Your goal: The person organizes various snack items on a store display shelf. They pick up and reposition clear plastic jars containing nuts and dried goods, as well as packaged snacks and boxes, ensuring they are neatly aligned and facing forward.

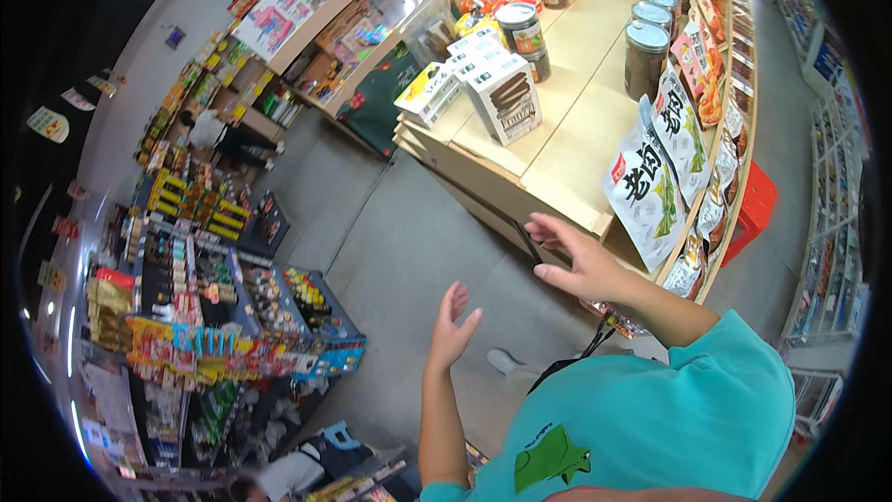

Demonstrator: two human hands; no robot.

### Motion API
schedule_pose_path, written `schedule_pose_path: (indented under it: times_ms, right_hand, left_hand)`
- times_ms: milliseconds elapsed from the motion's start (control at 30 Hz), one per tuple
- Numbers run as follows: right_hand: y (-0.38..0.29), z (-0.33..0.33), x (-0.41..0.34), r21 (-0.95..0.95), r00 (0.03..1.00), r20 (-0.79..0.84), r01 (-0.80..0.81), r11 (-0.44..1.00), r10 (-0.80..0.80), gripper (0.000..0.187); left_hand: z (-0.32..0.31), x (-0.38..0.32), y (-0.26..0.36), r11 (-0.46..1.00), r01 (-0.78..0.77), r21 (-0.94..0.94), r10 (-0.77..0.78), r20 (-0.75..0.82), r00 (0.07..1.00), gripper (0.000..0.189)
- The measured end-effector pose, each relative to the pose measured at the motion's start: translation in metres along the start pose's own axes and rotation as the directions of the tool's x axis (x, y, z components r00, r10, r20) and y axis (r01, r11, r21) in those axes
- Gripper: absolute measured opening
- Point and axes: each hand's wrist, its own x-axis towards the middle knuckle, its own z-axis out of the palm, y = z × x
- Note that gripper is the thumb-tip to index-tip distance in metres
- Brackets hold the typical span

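My left hand (pixel 451 329) is raised over the grey floor (pixel 390 251), its fingers apart and nothing in it. With fingers spread, my right hand (pixel 575 254) hangs beside the near corner of a light wooden display counter (pixel 557 174). A thin dark strip (pixel 524 240) shows behind its fingertips; whether they touch it is unclear. Closest to that hand on the counter's right side stand white snack pouches (pixel 644 188) with printed writing. Farther left, at the counter's edge, are a white-and-brown biscuit box (pixel 505 101) and a yellow-and-white box (pixel 425 90).
Lidded jars (pixel 646 59) line the counter's right side, and a dark jar (pixel 521 31) stands behind the boxes. A red plastic stool (pixel 751 213) is beyond the counter. Stocked shelves (pixel 202 279) fill the left. One person (pixel 223 139) is far left, another (pixel 296 470) at the bottom.
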Motion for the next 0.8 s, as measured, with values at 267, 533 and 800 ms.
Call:
schedule_pose_path:
  times_ms: [267,533,800]
  right_hand:
    - [0.031,0.008,0.06,0.014,0.88,-0.45,-0.164,0.986,0.153,0.076]
    - [0.041,0.013,0.111,-0.057,0.721,-0.65,-0.362,0.93,0.241,0.087]
    - [0.072,0.017,0.151,-0.161,0.623,-0.76,-0.46,0.873,0.188,0.098]
  left_hand:
    - [-0.057,0.167,0.029,0.95,-0.296,-0.103,0.311,0.203,0.928,0.087]
    - [-0.047,0.305,0.111,0.83,-0.533,-0.163,0.554,0.356,0.753,0.111]
    - [0.011,0.411,0.136,0.805,-0.382,-0.453,0.575,0.438,0.691,0.121]
